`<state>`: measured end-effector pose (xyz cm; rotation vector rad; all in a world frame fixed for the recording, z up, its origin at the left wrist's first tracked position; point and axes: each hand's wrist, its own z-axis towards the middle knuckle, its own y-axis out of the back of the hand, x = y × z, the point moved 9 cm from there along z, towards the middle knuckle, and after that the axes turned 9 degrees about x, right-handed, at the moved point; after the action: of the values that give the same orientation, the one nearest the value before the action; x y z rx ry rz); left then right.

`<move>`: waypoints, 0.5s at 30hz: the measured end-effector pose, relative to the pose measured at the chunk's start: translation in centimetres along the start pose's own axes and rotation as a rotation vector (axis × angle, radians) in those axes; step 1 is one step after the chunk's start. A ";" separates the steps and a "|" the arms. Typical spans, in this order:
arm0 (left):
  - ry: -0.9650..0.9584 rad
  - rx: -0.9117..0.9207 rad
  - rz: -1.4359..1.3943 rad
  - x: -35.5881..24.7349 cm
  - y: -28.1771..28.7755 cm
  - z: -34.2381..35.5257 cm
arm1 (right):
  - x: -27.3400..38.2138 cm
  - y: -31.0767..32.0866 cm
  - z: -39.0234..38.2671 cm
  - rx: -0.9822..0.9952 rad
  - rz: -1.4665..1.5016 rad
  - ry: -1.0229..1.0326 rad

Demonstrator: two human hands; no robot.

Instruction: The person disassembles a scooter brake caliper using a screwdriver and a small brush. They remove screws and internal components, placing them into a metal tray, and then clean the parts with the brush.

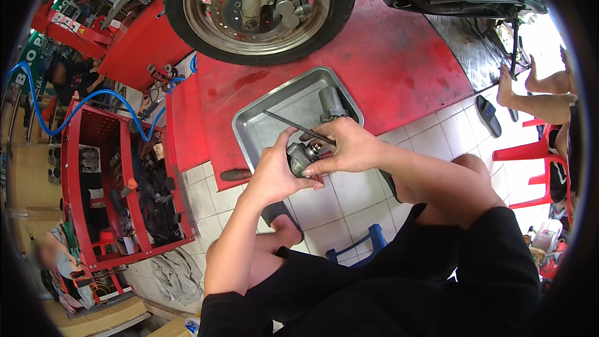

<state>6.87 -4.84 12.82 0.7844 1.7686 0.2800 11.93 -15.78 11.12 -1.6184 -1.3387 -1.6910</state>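
Above the near edge of a metal tray (246,118), my left hand (273,171) is closed round a small grey metal housing (298,158) with a shiny round end. My right hand (352,143) holds a thin dark rod (292,125), which slants up to the left over the tray. Its thumb also presses against the housing; the rod's near end is hidden by the fingers. Inside the tray, just beyond my right hand, lies a grey cylindrical metal part (331,101).
The tray rests on a red platform (399,68) beneath a motorcycle's front wheel (259,19). A dark tool handle (235,175) lies by the tray's near-left corner. Left stands a red tool shelf (128,187) with a blue hose (118,95). Someone's bare legs (543,95) are at right.
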 end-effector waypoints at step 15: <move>0.162 -0.511 -0.279 7.3 10.0 -6.5 | -0.6 11.4 -2.7 -0.362 0.373 0.084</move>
<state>3.44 8.53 15.07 0.1509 1.8193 0.5902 20.27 -23.25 14.75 -1.8290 -0.6590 -1.8072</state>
